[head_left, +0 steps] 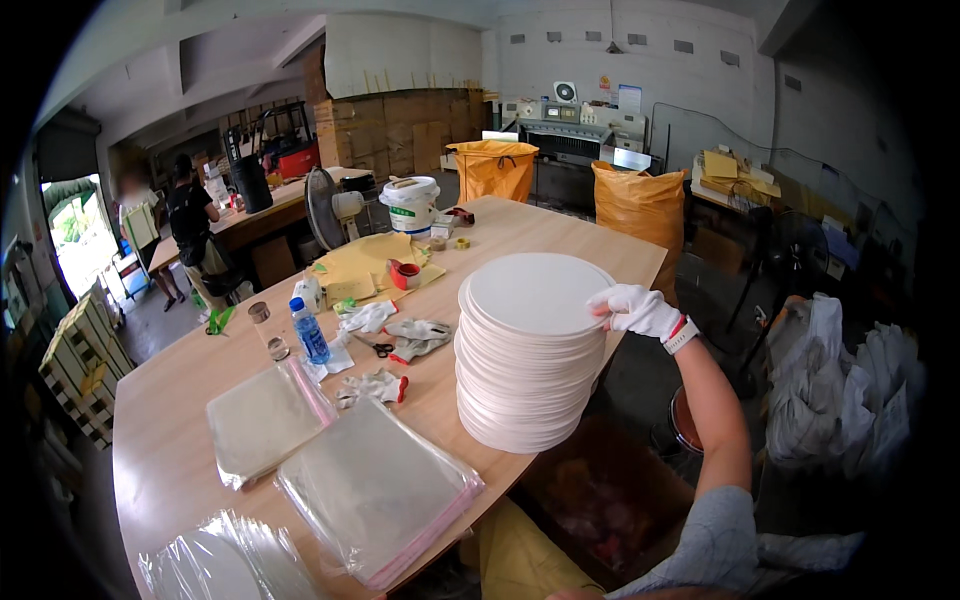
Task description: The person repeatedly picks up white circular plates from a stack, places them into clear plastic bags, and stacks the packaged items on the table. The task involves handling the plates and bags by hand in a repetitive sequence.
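- The white-gloved right hand touched the right rim of the top disc; whether it pinched the disc could not be told.
- The left hand was out of view, its state unknown.
- The tall stack of white discs stood by the near edge of the table.
- Clear plastic packs lay to its left, beyond them a blue-capped bottle.
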A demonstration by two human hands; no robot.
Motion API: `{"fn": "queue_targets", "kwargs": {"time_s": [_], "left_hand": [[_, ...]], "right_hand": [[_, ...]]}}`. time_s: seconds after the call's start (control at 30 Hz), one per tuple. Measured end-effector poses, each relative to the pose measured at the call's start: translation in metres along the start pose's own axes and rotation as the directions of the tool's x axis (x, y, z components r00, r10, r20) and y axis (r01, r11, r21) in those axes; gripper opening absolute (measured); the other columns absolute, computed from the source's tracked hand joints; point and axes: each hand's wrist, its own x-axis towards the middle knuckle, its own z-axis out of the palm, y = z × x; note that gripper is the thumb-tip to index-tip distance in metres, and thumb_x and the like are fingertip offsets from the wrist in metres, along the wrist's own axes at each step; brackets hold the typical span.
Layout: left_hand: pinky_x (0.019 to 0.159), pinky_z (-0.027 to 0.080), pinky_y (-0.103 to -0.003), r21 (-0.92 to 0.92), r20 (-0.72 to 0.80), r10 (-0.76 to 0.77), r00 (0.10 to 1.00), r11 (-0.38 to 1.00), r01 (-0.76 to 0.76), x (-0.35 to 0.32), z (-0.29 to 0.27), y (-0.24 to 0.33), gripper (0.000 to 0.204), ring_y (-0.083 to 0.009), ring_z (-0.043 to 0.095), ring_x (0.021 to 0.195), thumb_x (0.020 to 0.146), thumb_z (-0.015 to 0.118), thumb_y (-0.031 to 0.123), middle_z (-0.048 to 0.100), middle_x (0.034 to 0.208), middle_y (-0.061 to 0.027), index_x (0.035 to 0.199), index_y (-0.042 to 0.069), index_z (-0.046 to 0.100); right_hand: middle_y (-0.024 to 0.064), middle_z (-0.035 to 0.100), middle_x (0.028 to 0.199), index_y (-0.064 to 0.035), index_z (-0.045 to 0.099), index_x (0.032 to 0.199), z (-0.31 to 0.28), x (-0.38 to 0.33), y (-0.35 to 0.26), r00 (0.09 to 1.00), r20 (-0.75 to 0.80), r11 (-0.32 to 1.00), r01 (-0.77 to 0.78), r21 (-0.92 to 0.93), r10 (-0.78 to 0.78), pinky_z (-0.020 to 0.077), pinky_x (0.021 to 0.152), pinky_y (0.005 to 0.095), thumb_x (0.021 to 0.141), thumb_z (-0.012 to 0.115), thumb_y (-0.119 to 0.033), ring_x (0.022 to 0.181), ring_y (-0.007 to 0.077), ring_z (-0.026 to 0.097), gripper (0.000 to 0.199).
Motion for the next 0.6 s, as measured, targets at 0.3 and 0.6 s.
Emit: {"fn": "queue_targets", "kwargs": {"time_s": [0.3,0.6], "left_hand": [[0.088,0.041,-0.037,-0.574,0.565,-0.188,0.803,0.610,0.547,0.077,0.079,0.008,0.039,-0.0234,0.053,0.098,0.087,0.055,0.030,0.057,0.107,-0.0125,0.117,0.006,0.052],[0.095,0.041,-0.041,-0.781,0.542,0.141,0.828,-0.278,0.559,0.214,0.105,0.086,0.052,-0.0255,0.049,0.115,0.092,0.047,0.034,0.049,0.125,-0.0126,0.130,0.000,0.035]], "right_hand": [[0.0087,0.064,0.086,-0.0018,0.062,0.092,0.009,-0.009,-0.026,0.865,-0.036,0.620,0.329,-0.713,-0.500,0.0501,0.064,0.0289,0.079,0.056,0.000,0.077,0.0209,0.062,0.015],[0.0106,0.059,0.078,-0.0022,0.060,0.079,0.125,-0.102,-0.142,0.770,0.112,0.465,0.488,-0.739,-0.629,0.0495,0.052,0.0322,0.069,0.066,-0.005,0.065,0.0248,0.059,0.012]]}}
